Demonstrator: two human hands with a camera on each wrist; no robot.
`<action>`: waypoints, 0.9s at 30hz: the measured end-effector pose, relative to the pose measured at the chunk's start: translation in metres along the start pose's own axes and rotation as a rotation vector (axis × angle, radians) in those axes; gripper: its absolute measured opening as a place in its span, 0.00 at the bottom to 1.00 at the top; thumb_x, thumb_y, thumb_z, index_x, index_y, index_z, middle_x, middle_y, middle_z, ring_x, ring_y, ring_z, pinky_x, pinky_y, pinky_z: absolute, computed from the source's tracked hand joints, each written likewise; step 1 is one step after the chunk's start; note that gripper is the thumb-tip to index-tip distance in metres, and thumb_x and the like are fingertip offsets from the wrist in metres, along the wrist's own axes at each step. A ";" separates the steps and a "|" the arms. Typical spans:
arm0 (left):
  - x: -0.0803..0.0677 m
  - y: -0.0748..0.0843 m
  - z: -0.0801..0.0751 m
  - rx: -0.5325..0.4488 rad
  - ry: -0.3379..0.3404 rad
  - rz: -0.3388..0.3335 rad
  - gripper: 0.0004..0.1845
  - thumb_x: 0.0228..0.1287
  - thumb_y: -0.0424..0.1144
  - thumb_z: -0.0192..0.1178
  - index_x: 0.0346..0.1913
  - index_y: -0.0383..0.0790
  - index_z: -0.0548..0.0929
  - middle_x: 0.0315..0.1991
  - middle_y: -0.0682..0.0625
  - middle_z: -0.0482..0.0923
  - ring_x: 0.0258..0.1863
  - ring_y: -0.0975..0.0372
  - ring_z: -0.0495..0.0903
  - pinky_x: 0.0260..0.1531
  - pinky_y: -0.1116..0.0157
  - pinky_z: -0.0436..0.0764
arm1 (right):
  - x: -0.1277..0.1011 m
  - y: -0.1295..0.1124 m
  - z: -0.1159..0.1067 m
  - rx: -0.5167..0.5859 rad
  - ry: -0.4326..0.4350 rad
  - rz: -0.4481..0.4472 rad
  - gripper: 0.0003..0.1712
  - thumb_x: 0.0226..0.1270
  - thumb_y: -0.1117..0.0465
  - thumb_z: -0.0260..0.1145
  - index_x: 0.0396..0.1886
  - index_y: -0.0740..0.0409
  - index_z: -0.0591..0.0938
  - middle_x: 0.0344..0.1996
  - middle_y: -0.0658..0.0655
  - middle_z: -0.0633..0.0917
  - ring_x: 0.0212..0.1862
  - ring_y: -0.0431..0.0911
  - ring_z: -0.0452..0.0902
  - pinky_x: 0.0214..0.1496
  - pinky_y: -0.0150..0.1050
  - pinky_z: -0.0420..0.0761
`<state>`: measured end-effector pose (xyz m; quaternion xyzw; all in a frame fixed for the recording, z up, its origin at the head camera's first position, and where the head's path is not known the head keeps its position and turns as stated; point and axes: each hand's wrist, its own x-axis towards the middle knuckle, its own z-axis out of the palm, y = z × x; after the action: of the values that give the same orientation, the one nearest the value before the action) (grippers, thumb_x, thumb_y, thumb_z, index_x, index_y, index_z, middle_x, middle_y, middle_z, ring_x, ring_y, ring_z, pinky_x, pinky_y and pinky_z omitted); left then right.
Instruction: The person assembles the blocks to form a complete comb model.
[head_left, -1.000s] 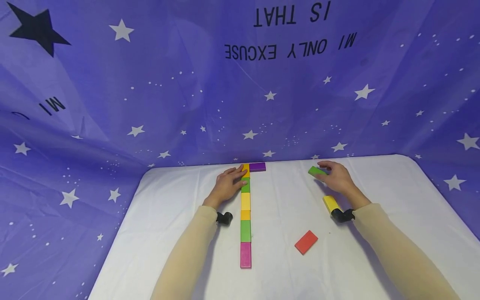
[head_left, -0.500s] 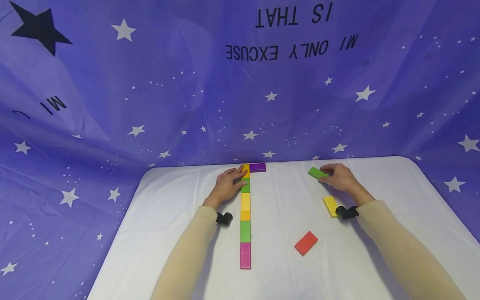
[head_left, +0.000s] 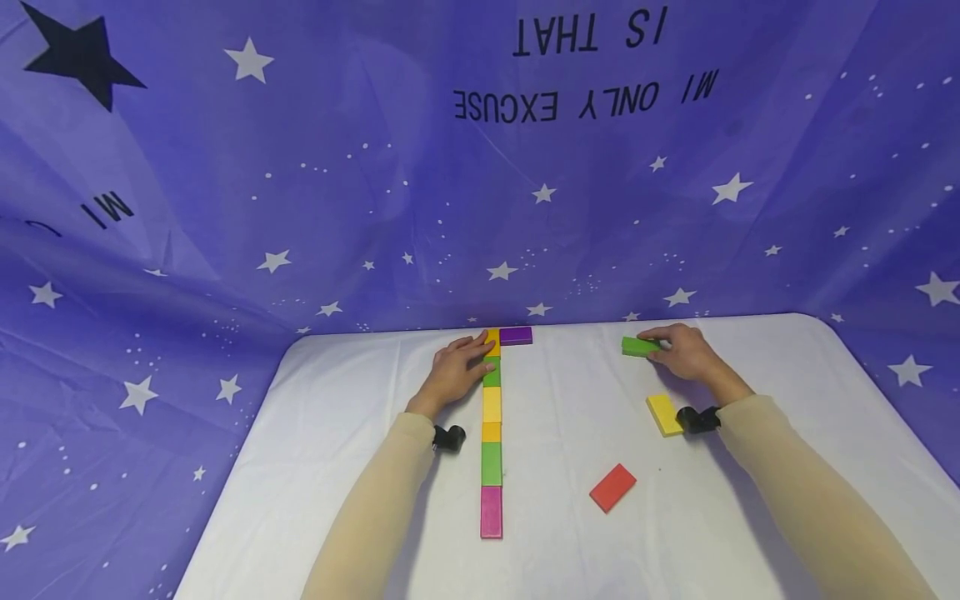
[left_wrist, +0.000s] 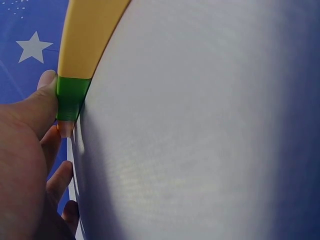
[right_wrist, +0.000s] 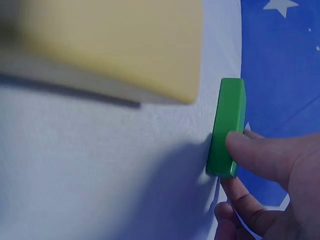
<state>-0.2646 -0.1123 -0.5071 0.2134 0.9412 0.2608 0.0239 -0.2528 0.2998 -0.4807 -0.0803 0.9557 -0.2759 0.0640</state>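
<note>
Fingers (right_wrist: pixel 260 155) of right hand (head_left: pixel 686 354) pinch green block (head_left: pixel 639 346) | on edge

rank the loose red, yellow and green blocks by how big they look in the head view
1. red block: looks largest, but it lies nearest the camera.
2. yellow block: partly hidden by the wrist camera.
3. green block: farthest away, stood on edge, pinched by the right hand.
Real sizes may well match, so the order is unsure.

Both arms reach forward, left hand (head_left: pixel 455 369) flat, right hand (head_left: pixel 686 353) pinching.
</note>
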 end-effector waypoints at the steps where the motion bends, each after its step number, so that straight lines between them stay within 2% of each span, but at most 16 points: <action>1: 0.000 0.000 0.000 -0.003 0.001 0.001 0.25 0.66 0.51 0.54 0.65 0.51 0.69 0.69 0.57 0.57 0.69 0.57 0.54 0.64 0.50 0.49 | 0.000 0.001 0.000 0.008 -0.005 -0.002 0.22 0.61 0.67 0.62 0.57 0.58 0.77 0.57 0.70 0.73 0.60 0.67 0.61 0.59 0.64 0.58; 5: 0.000 0.000 0.001 0.000 0.001 -0.003 0.25 0.66 0.51 0.54 0.65 0.52 0.69 0.69 0.58 0.57 0.69 0.58 0.54 0.64 0.51 0.49 | 0.000 0.005 0.000 0.054 -0.012 -0.018 0.25 0.62 0.67 0.61 0.61 0.59 0.74 0.60 0.71 0.70 0.61 0.69 0.60 0.58 0.65 0.60; 8: 0.000 -0.001 0.001 0.002 0.002 -0.002 0.25 0.66 0.51 0.54 0.65 0.52 0.69 0.69 0.58 0.57 0.69 0.58 0.54 0.64 0.51 0.50 | 0.000 0.004 0.003 0.100 0.012 0.013 0.31 0.61 0.62 0.64 0.64 0.63 0.68 0.57 0.73 0.71 0.57 0.67 0.65 0.57 0.62 0.64; 12: 0.000 0.000 0.001 -0.007 0.004 -0.001 0.25 0.66 0.51 0.54 0.65 0.51 0.69 0.69 0.58 0.57 0.69 0.58 0.54 0.64 0.51 0.49 | -0.001 -0.005 0.010 0.244 0.050 0.164 0.43 0.58 0.54 0.68 0.67 0.68 0.60 0.56 0.74 0.69 0.53 0.61 0.67 0.56 0.56 0.66; 15: 0.001 -0.002 0.001 -0.004 0.006 -0.002 0.25 0.66 0.52 0.54 0.65 0.52 0.69 0.69 0.59 0.57 0.69 0.58 0.54 0.63 0.52 0.50 | -0.002 -0.014 0.015 0.380 0.085 0.290 0.48 0.57 0.52 0.68 0.69 0.68 0.54 0.60 0.74 0.65 0.56 0.62 0.65 0.57 0.55 0.67; 17: 0.001 -0.003 0.002 0.003 0.006 -0.001 0.25 0.66 0.52 0.53 0.65 0.53 0.69 0.69 0.60 0.56 0.69 0.59 0.54 0.63 0.52 0.50 | -0.002 -0.019 0.019 0.415 0.114 0.357 0.50 0.56 0.52 0.68 0.70 0.67 0.53 0.62 0.73 0.64 0.57 0.63 0.62 0.58 0.54 0.66; 23: 0.002 -0.006 0.004 0.008 0.006 -0.001 0.25 0.66 0.53 0.53 0.65 0.54 0.68 0.70 0.61 0.56 0.69 0.60 0.53 0.63 0.52 0.49 | -0.001 -0.029 0.026 0.301 0.155 0.474 0.51 0.52 0.47 0.69 0.68 0.68 0.57 0.58 0.75 0.64 0.57 0.67 0.55 0.51 0.56 0.67; 27: 0.002 -0.006 0.004 0.006 0.009 0.007 0.25 0.66 0.53 0.53 0.65 0.54 0.69 0.70 0.60 0.56 0.69 0.60 0.54 0.63 0.52 0.50 | -0.001 -0.032 0.031 0.236 0.174 0.495 0.50 0.51 0.47 0.69 0.66 0.69 0.59 0.55 0.75 0.64 0.55 0.67 0.56 0.47 0.54 0.68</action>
<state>-0.2684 -0.1142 -0.5137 0.2153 0.9413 0.2592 0.0180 -0.2433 0.2573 -0.4896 0.1874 0.9094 -0.3670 0.0559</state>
